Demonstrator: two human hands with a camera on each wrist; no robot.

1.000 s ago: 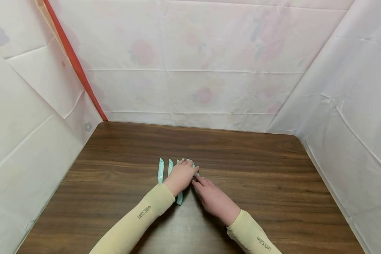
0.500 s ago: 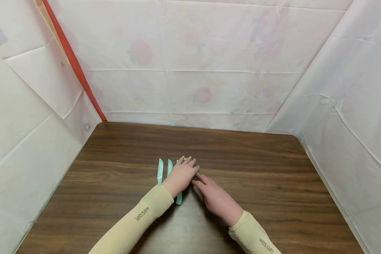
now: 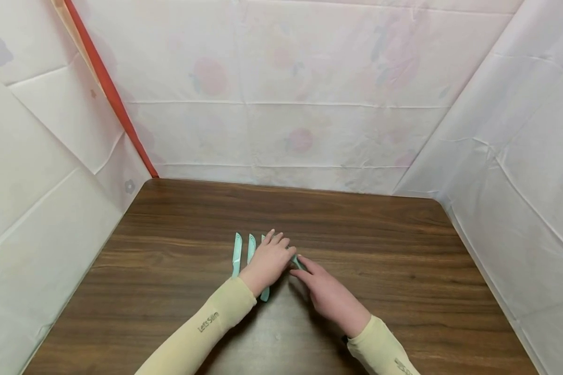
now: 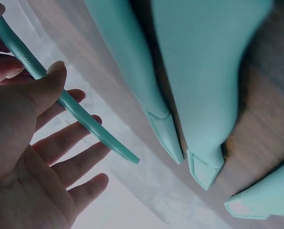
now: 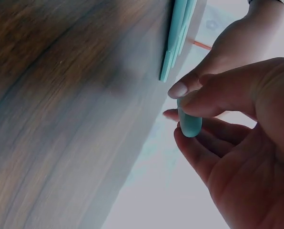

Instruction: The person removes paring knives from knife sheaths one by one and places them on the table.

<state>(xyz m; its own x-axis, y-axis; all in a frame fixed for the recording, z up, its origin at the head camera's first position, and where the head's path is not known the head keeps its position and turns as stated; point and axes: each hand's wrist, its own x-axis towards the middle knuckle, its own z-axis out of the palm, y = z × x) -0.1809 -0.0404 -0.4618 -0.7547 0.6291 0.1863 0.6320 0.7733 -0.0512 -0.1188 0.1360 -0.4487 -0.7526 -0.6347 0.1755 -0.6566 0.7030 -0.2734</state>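
A thin teal knife in a matching sheath [image 4: 99, 132] is held between both hands, off the tabletop. My left hand [image 3: 271, 260] pinches its sheathed part between thumb and fingers, the other fingers spread. The right hand [image 3: 330, 294] pinches the handle end [image 5: 191, 125] between thumb and fingers. To the left, similar teal knives lie side by side on the table: one at the far left [image 3: 236, 253], one beside it [image 3: 251, 246], and a third [image 3: 265, 295] partly under the left hand. Their handle ends [image 4: 199, 95] loom large in the left wrist view.
The dark wood-grain table [image 3: 394, 245] spreads around the hands. Pale patterned sheeting [image 3: 281, 104] hangs behind it and on both sides. A red strip [image 3: 112, 94] runs down the back left corner.
My right hand has shifted a little to the right, and some of the teal handle now shows between the hands. The left hand has moved only slightly. The lying knives have stayed put.
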